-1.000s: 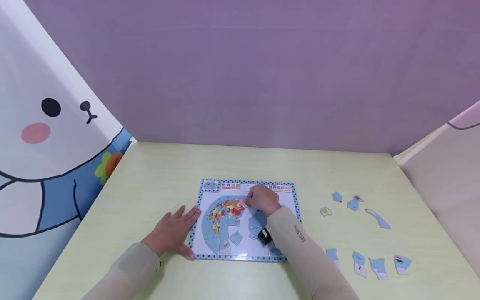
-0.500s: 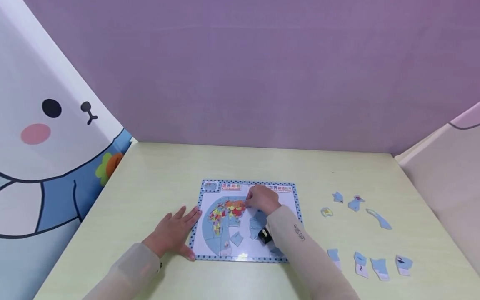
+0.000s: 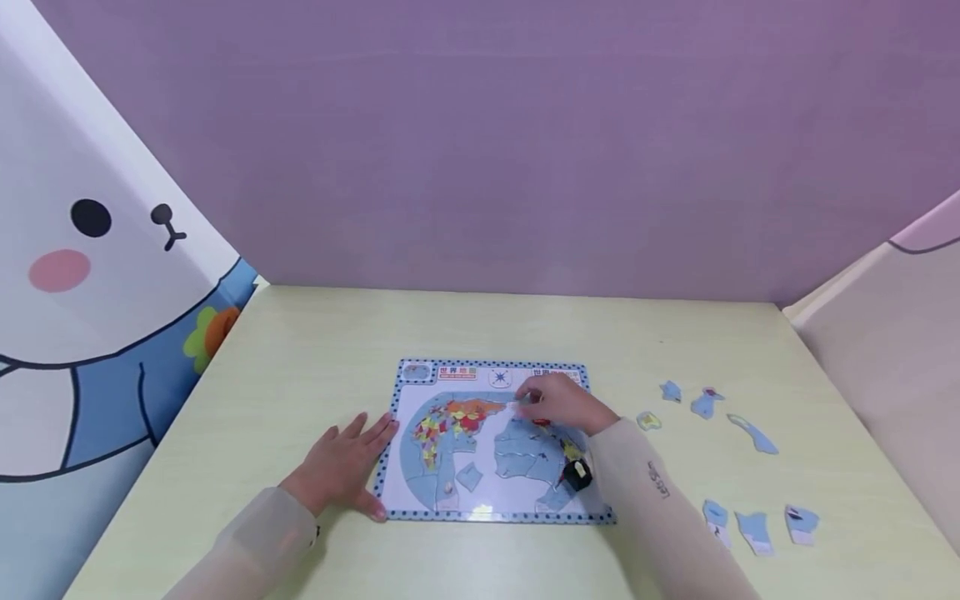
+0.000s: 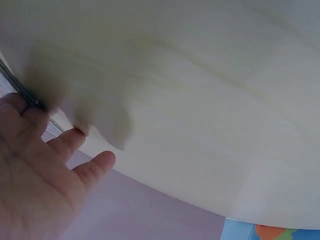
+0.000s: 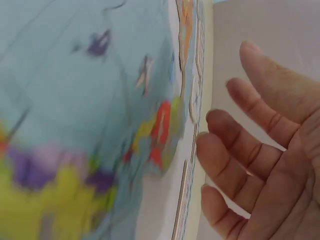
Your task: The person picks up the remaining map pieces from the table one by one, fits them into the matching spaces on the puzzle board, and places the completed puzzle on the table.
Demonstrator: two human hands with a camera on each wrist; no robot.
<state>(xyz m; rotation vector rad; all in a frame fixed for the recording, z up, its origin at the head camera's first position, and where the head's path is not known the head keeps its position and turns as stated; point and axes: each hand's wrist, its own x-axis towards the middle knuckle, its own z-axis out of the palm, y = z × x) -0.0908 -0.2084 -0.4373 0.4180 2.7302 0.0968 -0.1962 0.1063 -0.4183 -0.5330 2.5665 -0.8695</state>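
A world map jigsaw puzzle board (image 3: 432, 516) with a blue dotted border lies on the table. My left hand (image 3: 339, 463) rests flat at its left edge with the fingers spread; in the left wrist view the left hand (image 4: 40, 165) meets that edge. My right hand (image 3: 562, 401) hovers over the upper right of the map, its fingers loosely bent. Nothing shows between thumb and fingers of the right hand (image 5: 260, 135) in the right wrist view. The orange map piece (image 3: 480, 407) lies left of it. A blue piece (image 3: 470, 477) lies loose inside the frame.
Loose puzzle pieces lie to the right: a yellow-green one (image 3: 648, 421), a long curved one (image 3: 753, 434), and several blue-and-white ones, such as this piece (image 3: 754, 532). A purple wall (image 3: 525, 150) closes off the back of the table (image 3: 322, 333).
My right hand has moved right, away from the orange piece its fingertips were at. The compass print and more of the right map half now show. My left hand stays on the board's edge.
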